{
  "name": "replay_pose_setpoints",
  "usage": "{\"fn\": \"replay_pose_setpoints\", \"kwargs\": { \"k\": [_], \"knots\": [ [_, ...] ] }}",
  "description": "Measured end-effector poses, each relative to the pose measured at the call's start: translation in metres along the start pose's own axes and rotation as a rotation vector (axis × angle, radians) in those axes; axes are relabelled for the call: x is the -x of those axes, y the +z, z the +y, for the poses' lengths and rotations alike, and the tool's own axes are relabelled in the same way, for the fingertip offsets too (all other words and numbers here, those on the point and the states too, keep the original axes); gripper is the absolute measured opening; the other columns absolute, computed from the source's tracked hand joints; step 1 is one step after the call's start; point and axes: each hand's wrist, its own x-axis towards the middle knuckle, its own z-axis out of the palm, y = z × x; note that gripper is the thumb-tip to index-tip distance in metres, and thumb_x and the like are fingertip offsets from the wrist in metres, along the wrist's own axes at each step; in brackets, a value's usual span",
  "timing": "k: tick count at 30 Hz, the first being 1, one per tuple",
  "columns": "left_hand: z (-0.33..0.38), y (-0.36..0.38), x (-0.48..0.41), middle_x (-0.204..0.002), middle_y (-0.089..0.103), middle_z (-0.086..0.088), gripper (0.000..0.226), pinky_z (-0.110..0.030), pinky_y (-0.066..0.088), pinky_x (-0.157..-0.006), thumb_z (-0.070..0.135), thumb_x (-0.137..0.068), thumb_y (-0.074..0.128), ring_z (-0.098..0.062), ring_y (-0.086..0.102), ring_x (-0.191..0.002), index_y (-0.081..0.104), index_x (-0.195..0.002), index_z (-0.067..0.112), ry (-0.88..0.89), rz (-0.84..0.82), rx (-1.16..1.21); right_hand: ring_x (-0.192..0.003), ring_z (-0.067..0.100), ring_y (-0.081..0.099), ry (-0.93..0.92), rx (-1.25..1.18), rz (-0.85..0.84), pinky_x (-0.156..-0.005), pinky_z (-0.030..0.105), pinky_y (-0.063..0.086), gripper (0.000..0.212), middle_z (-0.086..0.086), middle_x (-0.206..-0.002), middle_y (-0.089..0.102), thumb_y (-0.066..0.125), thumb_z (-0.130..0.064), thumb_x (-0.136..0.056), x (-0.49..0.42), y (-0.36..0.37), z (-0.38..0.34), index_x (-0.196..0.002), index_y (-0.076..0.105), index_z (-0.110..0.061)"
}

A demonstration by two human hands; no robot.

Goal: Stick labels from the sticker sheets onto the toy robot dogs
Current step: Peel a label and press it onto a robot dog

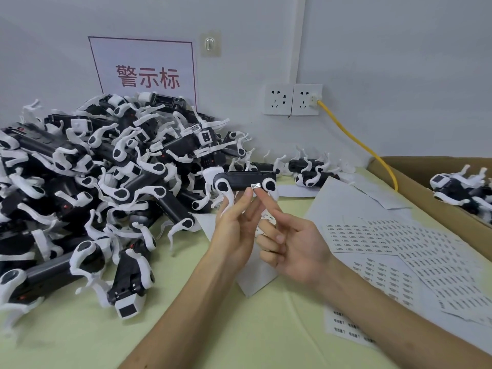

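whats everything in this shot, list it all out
toy dogs: big pile, black and white, left of table
held dog: one, black and white, centre, raised
label: one, pale, on the held dog's side
sticker sheets: several, white with dark print, table right
box: one, brown, far right, dogs inside
sign: one, white with red characters, wall
sockets: two, white, wall
cable: one, yellow, in the right socket
table: one, pale green, under everything
left hand: one, holds the held dog
right hand: one, forefinger at the label

The left hand (234, 233) and right hand (295, 246) are bare, and both forearms too.
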Motion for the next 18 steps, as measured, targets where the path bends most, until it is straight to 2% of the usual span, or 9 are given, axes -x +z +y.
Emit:
{"fn": "replay_pose_setpoints", "kwargs": {
  "k": [2,4,6,11,15,18],
  "knots": [
    [-0.0009,-0.0021,-0.0022,-0.143,0.055,-0.022,0.054,-0.051,0.035,-0.121,0.027,-0.08,0.072,-0.037,0.051,-0.14,0.046,-0.126,0.016,-0.007,0.016,-0.012,-0.056,0.014,0.02,0.004,-0.004,0.001,-0.051,0.026,0.019,0.046,-0.002,-0.059,0.035,0.049,-0.024,-0.099,0.0001,0.0009,0.001,-0.141,0.059,-0.04],
    [-0.0018,-0.0045,-0.004,-0.135,0.055,-0.018,0.053,-0.051,0.035,-0.121,0.027,-0.079,0.072,-0.037,0.054,-0.138,0.047,-0.125,0.016,-0.007,0.026,-0.021,-0.056,0.014,0.02,0.005,-0.008,0.007,-0.051,0.026,0.02,0.045,-0.002,-0.059,0.034,0.049,-0.025,-0.1,-0.0001,0.0018,0.0016,-0.141,0.059,-0.04],
    [-0.0026,-0.0059,-0.0053,-0.131,0.055,-0.019,0.05,-0.052,0.035,-0.121,0.026,-0.08,0.072,-0.036,0.059,-0.127,0.046,-0.122,0.015,0.003,0.029,-0.03,-0.056,0.014,0.019,0.006,-0.012,0.007,-0.051,0.026,0.02,0.045,-0.002,-0.06,0.034,0.05,-0.025,-0.099,0.0,0.0026,0.002,-0.141,0.059,-0.04],
    [-0.0038,-0.0056,-0.0055,-0.125,0.05,-0.017,0.046,-0.054,0.033,-0.122,0.025,-0.083,0.071,-0.035,0.055,-0.112,0.046,-0.12,0.017,0.035,0.026,-0.017,-0.056,0.014,0.02,0.018,-0.03,-0.009,-0.051,0.026,0.02,0.045,-0.002,-0.06,0.035,0.047,-0.025,-0.102,-0.0001,0.0031,0.003,-0.142,0.058,-0.041],
    [-0.0033,-0.0035,-0.0041,-0.124,0.053,-0.018,0.044,-0.052,0.041,-0.107,0.027,-0.084,0.071,-0.031,0.056,-0.082,0.046,-0.12,0.019,0.031,0.024,-0.029,-0.056,0.014,0.02,0.018,-0.036,-0.02,-0.05,0.025,0.021,0.045,-0.002,-0.061,0.035,0.046,-0.025,-0.102,0.0005,0.003,0.0034,-0.143,0.057,-0.041],
    [-0.0031,-0.0031,-0.0035,-0.123,0.052,-0.017,0.046,-0.048,0.04,-0.105,0.028,-0.082,0.072,-0.029,0.055,-0.079,0.046,-0.119,0.019,0.031,0.036,-0.023,-0.056,0.014,0.019,0.017,-0.028,-0.019,-0.051,0.026,0.021,0.045,-0.002,-0.061,0.034,0.047,-0.025,-0.101,0.0006,0.0034,0.0035,-0.142,0.057,-0.041]
  ]
}}
